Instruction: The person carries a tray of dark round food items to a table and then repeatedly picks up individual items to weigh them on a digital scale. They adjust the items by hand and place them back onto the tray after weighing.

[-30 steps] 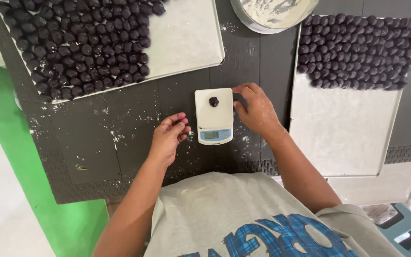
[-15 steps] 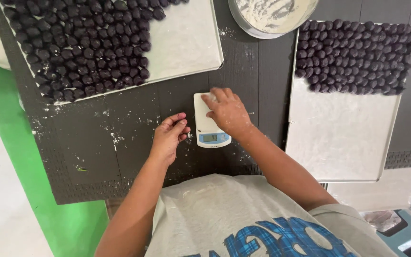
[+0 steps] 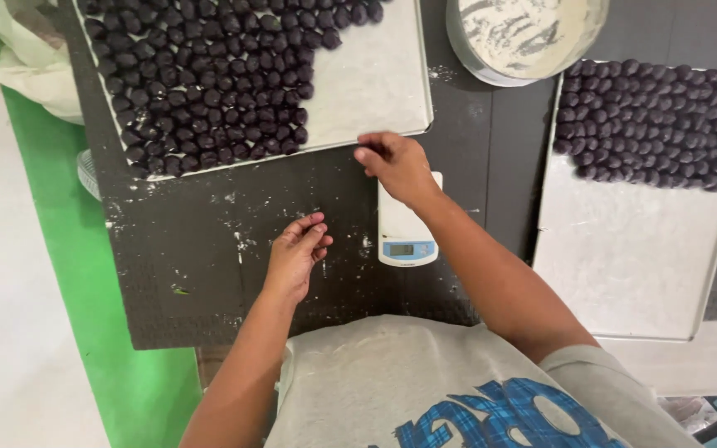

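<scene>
Dark, flour-dusted matting covers the bench (image 3: 209, 274), with a green strip along its nine o'clock edge. Right hand (image 3: 396, 166) is out over the small white digital kitchen scale (image 3: 404, 228), fingers pinched together at the lip of the pale rectangular baking tray (image 3: 375, 83) at eleven o'clock; whether a ball sits between those fingertips I cannot tell, the pinch hides it. That tray carries tight rows of small dark round dough balls (image 3: 209, 83), packed from its far corner inward, so the bare patch nearest the scale is the easy spot to reach. Left hand (image 3: 296, 253) hovers low over the mat at seven o'clock of the scale, fingers loosely curled, thumb and fingertips nearly meeting, nothing clearly in it. Over at two o'clock, a second pale tray (image 3: 632, 249) holds another block of dark balls (image 3: 657, 116) along its far end. Up at twelve o'clock sits a round metal pan of white flour (image 3: 524, 37), close for dusting.
</scene>
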